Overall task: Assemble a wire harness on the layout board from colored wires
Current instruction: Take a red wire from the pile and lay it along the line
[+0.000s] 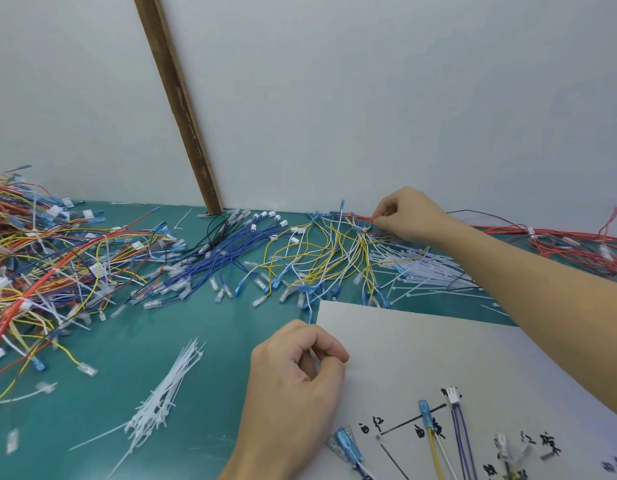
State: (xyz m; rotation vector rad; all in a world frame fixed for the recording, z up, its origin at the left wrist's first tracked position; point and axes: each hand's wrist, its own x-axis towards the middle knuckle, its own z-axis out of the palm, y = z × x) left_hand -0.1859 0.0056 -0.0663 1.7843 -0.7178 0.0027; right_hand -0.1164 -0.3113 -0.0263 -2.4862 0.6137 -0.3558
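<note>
Green counter (168,386), wide and crowded: finished harnesses heaped at far left (40,258), loose blue wires (210,261) in the middle, yellow and white wires (321,258) to their right, red wires (556,244) strung along the far right edge by the wall.

White layout board (421,358) at near right, marked with handwritten labels, already carrying a yellow wire with a blue terminal (427,419), a purple pair on a white connector (454,396) and a few blurred pieces at the near edge.

Two bundles of white cable ties: one at near left (165,393), one under the right forearm (428,265).

Right hand (409,216) reaching far, grip pinching one red wire (360,218) at the fringe of the pile. Left hand (296,379) at the board's near-left corner, fingers curled, apparently pinching a thin white wire (311,317) that runs up to the yellow and white pile; hard to confirm.

Judged step: picking a red wire for the board.

- Pinch one strand only, close to its terminal.
- Draw slowly along the wire's own length, toward the near side, to avoid dragging neighbours or snagging terminals.
- Keep the left hand pressing the board steady.
- Match colour to the written label before seating.
</note>
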